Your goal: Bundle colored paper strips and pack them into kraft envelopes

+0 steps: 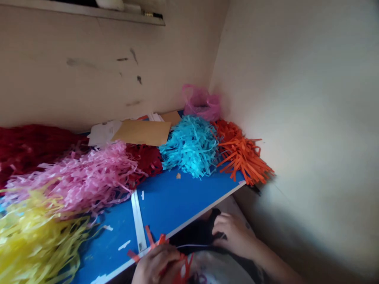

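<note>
My left hand [156, 263] is low in the view, gripping a bunch of red paper strips [160, 242] whose ends stick out over the edge of the blue table [183, 189]. A thin white thread [195, 245] runs from those strips to my right hand [233, 234], whose fingers pinch it above dark cloth [195, 232] on my lap. Heaps of shredded paper lie along the table: yellow [35, 232], pink [79, 177], dark red [145, 159], turquoise [191, 146] and orange [244, 156].
A larger dark red heap [32, 146] lies at the far left. Behind the heaps are a brown paper sheet [142, 132], white papers [103, 133] and a pink plastic bag [201, 103]. Two cream walls [296, 98] meet in the corner beside the table, with a shelf edge [89, 12] above.
</note>
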A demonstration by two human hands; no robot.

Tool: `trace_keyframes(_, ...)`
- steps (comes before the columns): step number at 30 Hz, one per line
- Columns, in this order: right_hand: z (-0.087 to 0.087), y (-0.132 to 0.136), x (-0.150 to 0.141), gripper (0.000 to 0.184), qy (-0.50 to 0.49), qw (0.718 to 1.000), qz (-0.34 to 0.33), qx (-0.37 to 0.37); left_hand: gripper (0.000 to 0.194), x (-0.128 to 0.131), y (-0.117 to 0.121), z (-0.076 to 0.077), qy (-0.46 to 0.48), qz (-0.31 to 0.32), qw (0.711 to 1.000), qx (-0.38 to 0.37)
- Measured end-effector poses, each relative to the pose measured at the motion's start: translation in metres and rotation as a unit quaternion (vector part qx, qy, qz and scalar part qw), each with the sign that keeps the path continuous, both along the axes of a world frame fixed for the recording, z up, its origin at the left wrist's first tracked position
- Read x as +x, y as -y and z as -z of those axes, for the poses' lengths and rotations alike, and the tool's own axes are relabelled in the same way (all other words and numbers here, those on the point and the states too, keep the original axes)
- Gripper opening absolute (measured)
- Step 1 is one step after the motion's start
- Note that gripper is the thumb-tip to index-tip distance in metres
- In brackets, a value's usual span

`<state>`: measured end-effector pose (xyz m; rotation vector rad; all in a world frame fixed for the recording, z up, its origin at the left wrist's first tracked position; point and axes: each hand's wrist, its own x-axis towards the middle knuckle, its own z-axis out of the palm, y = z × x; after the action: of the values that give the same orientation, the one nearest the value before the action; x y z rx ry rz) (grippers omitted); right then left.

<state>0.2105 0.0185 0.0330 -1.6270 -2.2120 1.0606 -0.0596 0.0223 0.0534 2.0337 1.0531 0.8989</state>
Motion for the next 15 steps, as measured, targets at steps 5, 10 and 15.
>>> trace_keyframes(5, 0.031, 0.006, 0.016, 0.013, 0.046, 0.997, 0.008, -0.06, 0.008, 0.015, -0.008, 0.004, 0.015, 0.009, 0.995, -0.095)
trace_keyframes(10, -0.012, -0.008, -0.008, 0.011, -0.163, 0.979, 0.056, -0.104, 0.021, 0.044, -0.006, -0.001, 0.077, -0.004, 0.969, -0.234)
trace_keyframes(15, -0.053, -0.028, 0.006, 0.023, -0.44, 0.862, 0.18, -0.177, 0.037, 0.046, -0.003, 0.008, 0.115, -0.035, 0.922, -0.367)
